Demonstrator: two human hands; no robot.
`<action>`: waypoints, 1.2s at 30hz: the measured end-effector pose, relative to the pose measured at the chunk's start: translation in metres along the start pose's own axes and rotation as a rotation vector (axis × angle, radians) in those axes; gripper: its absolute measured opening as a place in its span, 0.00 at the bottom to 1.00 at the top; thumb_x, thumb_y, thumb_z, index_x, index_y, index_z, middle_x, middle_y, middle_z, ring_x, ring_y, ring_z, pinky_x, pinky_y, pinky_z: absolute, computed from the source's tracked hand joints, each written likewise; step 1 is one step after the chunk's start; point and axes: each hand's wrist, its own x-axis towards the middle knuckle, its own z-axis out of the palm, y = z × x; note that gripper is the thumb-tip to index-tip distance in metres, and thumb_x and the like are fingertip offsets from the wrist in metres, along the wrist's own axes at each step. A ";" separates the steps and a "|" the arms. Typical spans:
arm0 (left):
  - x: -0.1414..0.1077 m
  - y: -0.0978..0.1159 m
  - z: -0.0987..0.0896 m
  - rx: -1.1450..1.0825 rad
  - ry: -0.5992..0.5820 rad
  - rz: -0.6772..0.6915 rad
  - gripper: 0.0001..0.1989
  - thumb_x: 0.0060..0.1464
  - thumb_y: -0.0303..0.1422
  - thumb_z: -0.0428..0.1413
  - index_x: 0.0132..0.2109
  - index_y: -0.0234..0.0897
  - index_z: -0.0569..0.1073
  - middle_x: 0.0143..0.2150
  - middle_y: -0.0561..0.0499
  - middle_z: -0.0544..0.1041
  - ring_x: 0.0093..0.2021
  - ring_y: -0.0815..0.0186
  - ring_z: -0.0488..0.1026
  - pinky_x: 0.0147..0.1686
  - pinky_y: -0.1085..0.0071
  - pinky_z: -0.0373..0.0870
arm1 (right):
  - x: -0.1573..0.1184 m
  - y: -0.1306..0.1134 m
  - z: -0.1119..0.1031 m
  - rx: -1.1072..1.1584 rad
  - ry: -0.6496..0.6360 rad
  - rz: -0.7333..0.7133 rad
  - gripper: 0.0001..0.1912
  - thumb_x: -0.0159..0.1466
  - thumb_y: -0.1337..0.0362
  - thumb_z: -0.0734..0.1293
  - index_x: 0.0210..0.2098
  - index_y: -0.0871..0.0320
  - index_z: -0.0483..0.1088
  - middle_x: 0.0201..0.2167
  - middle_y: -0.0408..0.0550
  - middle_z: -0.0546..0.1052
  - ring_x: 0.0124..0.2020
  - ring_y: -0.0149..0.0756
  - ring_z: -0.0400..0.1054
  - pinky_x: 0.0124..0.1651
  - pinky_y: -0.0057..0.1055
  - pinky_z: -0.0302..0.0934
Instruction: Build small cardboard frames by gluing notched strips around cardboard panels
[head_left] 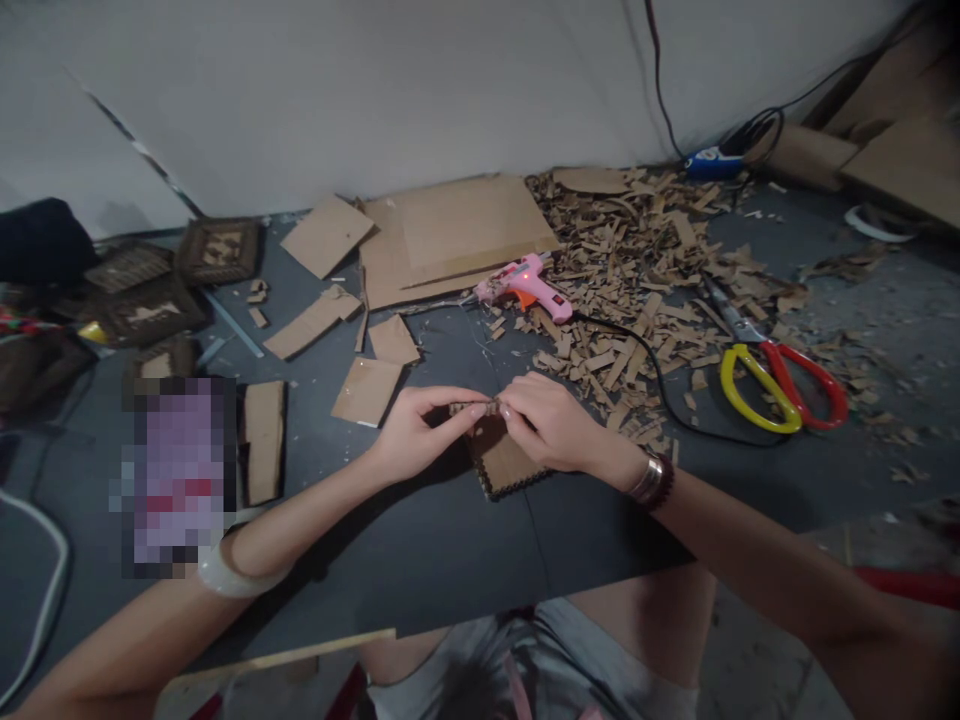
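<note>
A small square cardboard piece [504,458] with a dark, ridged edging lies at the table's front middle. At its far edge my left hand [420,432] pinches the left part of a thin ridged cardboard strip [472,408] between thumb and fingers. My right hand [551,425] is closed at the strip's right end, its fingertips nearly touching those of my left hand; its palm side covers the square's upper right part. Beyond both hands a pink glue gun [534,285] with a small red light rests on its side, nozzle to the left.
Scissors [765,375] with yellow and red handles lie right, near the gun's black cord [660,375]. Cardboard scraps [630,270] are heaped behind, beside a large cardboard sheet [457,230]. Cut pieces [367,388] and dark-edged frames [217,250] lie left, beside a blurred purple object [180,450].
</note>
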 end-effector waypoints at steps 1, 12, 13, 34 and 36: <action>0.000 0.000 0.000 -0.002 0.000 0.000 0.10 0.53 0.33 0.55 0.35 0.31 0.79 0.26 0.48 0.80 0.23 0.70 0.73 0.25 0.78 0.70 | 0.000 0.000 0.000 0.002 -0.004 0.000 0.13 0.64 0.71 0.53 0.24 0.58 0.60 0.20 0.44 0.65 0.24 0.31 0.56 0.32 0.28 0.53; 0.000 0.001 0.000 0.000 -0.009 -0.006 0.10 0.53 0.34 0.56 0.35 0.31 0.78 0.24 0.49 0.79 0.22 0.71 0.72 0.24 0.78 0.69 | 0.001 0.001 0.002 -0.033 0.071 -0.013 0.13 0.62 0.72 0.54 0.21 0.56 0.56 0.18 0.41 0.62 0.23 0.30 0.54 0.31 0.27 0.51; 0.000 0.001 0.000 0.001 -0.009 -0.012 0.10 0.53 0.34 0.56 0.35 0.31 0.79 0.25 0.48 0.79 0.22 0.70 0.72 0.24 0.78 0.69 | 0.001 0.001 0.002 -0.038 0.080 -0.014 0.13 0.62 0.72 0.54 0.21 0.56 0.56 0.17 0.40 0.62 0.22 0.30 0.54 0.30 0.27 0.51; 0.002 -0.001 0.001 -0.204 0.056 -0.152 0.14 0.50 0.40 0.58 0.35 0.30 0.76 0.24 0.50 0.76 0.20 0.73 0.67 0.20 0.79 0.66 | 0.004 0.004 -0.001 -0.083 0.307 0.189 0.13 0.62 0.68 0.60 0.21 0.56 0.55 0.18 0.39 0.60 0.20 0.27 0.53 0.25 0.26 0.49; 0.002 -0.001 0.001 -0.238 0.047 -0.169 0.15 0.50 0.41 0.58 0.35 0.30 0.76 0.23 0.50 0.75 0.20 0.74 0.66 0.20 0.79 0.65 | 0.004 0.000 -0.003 -0.052 0.298 0.123 0.07 0.62 0.70 0.59 0.27 0.57 0.60 0.21 0.41 0.65 0.22 0.27 0.56 0.26 0.26 0.52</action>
